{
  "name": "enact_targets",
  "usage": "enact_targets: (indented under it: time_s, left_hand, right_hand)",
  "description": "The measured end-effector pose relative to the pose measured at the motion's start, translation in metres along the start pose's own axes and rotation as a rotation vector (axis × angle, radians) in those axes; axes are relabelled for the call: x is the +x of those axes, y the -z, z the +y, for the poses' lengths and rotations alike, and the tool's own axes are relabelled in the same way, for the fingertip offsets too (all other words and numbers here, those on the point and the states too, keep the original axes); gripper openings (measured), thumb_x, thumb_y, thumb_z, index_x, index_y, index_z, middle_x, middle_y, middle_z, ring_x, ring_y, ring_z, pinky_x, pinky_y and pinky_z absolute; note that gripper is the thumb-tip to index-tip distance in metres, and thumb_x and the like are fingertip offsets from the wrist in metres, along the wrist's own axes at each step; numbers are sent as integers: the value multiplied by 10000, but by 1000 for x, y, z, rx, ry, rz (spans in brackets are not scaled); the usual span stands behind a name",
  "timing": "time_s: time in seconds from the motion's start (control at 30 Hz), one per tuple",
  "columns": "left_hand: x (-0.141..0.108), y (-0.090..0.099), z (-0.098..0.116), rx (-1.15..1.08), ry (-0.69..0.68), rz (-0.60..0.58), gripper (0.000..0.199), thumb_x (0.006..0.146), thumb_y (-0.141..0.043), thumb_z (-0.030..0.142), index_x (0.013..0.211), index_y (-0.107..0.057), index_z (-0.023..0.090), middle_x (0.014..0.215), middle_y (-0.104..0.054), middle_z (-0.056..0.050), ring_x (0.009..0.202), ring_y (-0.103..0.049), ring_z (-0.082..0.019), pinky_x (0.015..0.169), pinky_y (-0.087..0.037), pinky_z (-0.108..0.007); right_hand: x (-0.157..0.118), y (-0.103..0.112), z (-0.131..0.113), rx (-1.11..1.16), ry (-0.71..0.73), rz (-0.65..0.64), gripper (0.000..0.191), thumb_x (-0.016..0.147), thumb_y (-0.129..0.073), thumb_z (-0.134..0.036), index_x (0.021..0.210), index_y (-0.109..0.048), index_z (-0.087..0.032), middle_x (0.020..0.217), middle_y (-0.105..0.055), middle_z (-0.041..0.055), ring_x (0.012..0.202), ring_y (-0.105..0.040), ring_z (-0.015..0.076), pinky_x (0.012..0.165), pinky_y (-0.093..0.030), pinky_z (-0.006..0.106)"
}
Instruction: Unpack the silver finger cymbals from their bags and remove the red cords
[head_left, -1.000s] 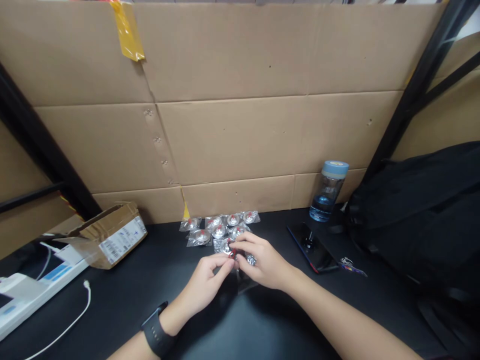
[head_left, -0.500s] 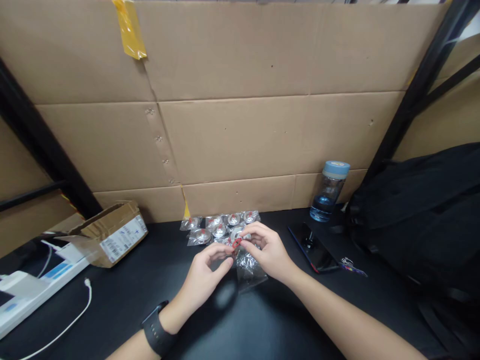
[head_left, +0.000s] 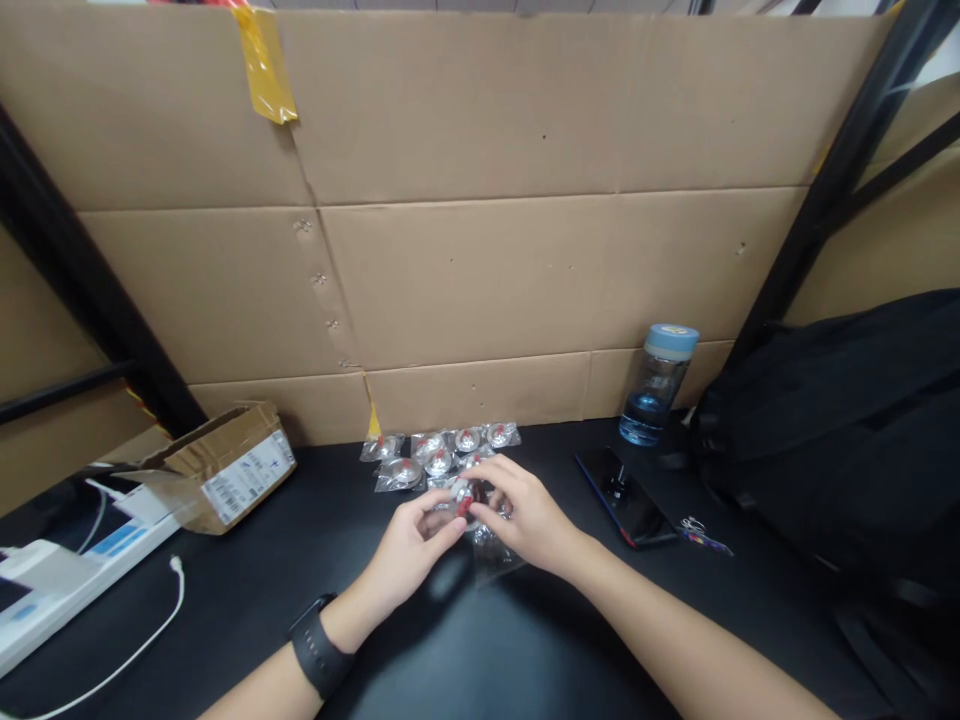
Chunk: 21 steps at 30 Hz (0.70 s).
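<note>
Head view: one camera, looking down over a black tabletop point(head_left: 247, 610).
Metal-and-red piece point(head_left: 464, 497): small, shiny, with red on its near face; up between the two hands at the middle of the table, partly hidden by fingers.
Left hand point(head_left: 417, 537): thumb and fingers closed in a pinch at the piece's left, near side; exact contact points covered.
Right hand point(head_left: 528, 512): arched, thumb below and fingers above, pinching the piece from the right.
Clear bag point(head_left: 495, 560): crinkled plastic on the tabletop, below the right hand; contents cannot be made out.
Bagged discs point(head_left: 405, 473): silver rounds with red centres, each seeming to have its own plastic sleeve, in rough rows just beyond the hands.
Handling, judged: piece probably light for its size, stiff where metal; polished faces likely slippery. The red part's stiffness cannot be told. Bag looks thin, soft, apt to slide or cling.
Hold, judged: rim of the metal between thumb and fingertips, one hand per side; pressing on the red part seems less sure. Bag best taken by its flat edge.
Right of hands: phone point(head_left: 628, 497) lying flat, bottle point(head_left: 656, 388) upright near the cardboard wall point(head_left: 450, 290).
Left of hands: open carton point(head_left: 244, 470), well apart.
</note>
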<state>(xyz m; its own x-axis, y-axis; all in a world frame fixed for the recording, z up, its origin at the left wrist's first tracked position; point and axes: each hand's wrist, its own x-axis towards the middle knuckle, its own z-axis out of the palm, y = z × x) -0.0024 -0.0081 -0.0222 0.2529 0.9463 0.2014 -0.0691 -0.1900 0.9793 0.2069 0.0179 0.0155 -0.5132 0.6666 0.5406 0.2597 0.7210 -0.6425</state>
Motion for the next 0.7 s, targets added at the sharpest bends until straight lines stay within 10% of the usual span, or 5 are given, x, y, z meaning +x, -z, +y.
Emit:
enact_targets:
  time_s: [0.2, 0.7]
  left_hand:
    - [1, -2, 7, 15, -12, 11, 387, 842, -801, 386, 1114, -725, 122, 1211, -745, -142, 1112, -723, -291, 1045, -548, -435]
    - [0, -3, 2, 62, 61, 30, 433, 860, -772, 386, 1206, -680, 143, 1169, -758, -121, 986, -764, -266, 942, -592, -394]
  right_hand:
    - [-2, -2, -1, -52, 118, -73, 426, 943, -626, -137, 1352, -628, -255, 1261, -613, 92, 1125, -642, 200, 988, -541, 338]
    - [-9, -5, 2, -409, 119, -198, 619, 868, -677, -129, 1451, -519, -264, 1451, -573, 98, 1222, -639, 260, 1026, -543, 391]
